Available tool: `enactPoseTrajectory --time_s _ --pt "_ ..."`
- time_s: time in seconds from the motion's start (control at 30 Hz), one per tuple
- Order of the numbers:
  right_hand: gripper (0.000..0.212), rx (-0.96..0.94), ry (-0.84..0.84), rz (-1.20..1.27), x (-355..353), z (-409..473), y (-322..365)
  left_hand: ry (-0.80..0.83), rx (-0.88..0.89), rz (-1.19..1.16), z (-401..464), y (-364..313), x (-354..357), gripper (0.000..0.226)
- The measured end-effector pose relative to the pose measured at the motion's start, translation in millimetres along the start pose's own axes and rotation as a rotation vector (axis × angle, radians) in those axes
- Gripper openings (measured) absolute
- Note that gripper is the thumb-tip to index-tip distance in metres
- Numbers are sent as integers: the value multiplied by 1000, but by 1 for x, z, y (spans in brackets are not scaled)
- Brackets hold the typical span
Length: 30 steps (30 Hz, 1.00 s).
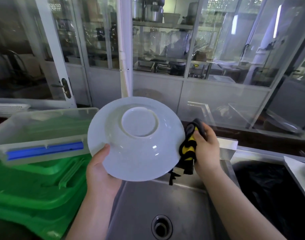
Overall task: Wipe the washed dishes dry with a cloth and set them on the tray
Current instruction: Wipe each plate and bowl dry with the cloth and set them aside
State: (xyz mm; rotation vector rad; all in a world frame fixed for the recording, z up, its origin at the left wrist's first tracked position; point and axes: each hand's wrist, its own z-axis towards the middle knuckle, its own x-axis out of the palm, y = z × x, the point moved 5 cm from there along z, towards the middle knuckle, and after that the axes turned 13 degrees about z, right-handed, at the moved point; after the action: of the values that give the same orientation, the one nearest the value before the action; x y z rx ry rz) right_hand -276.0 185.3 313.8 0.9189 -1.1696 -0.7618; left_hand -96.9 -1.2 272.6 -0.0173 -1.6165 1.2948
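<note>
A large white bowl (131, 153) is held over the steel sink, turned so its underside and round foot face me. My left hand (99, 172) grips its lower left rim, thumb on the outside. My right hand (206, 149) is closed on a black and yellow cloth (189, 148) and presses it against the bowl's right rim. A strip of the cloth hangs down below the bowl. Stacked green trays (35, 191) lie at the left, beside the sink.
A clear plastic box (35, 130) with a blue handle sits on the green trays at the left. The steel sink (165, 205) with its drain lies below the bowl. A second basin (262, 191) holding something dark is at the right. Glass partitions stand behind the counter.
</note>
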Motion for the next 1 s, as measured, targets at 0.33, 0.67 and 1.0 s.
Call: enactPoseTrajectory --time_s 0.33,0.67,1.0 --pt "9 592 288 386 27 -45 -8 95 -54 13 -3 12 7 37" --pt "20 514 302 278 10 -13 21 363 -374 40 38 -27 2 75" --pt "15 498 142 238 -11 5 12 314 -368 397 38 -33 12 32"
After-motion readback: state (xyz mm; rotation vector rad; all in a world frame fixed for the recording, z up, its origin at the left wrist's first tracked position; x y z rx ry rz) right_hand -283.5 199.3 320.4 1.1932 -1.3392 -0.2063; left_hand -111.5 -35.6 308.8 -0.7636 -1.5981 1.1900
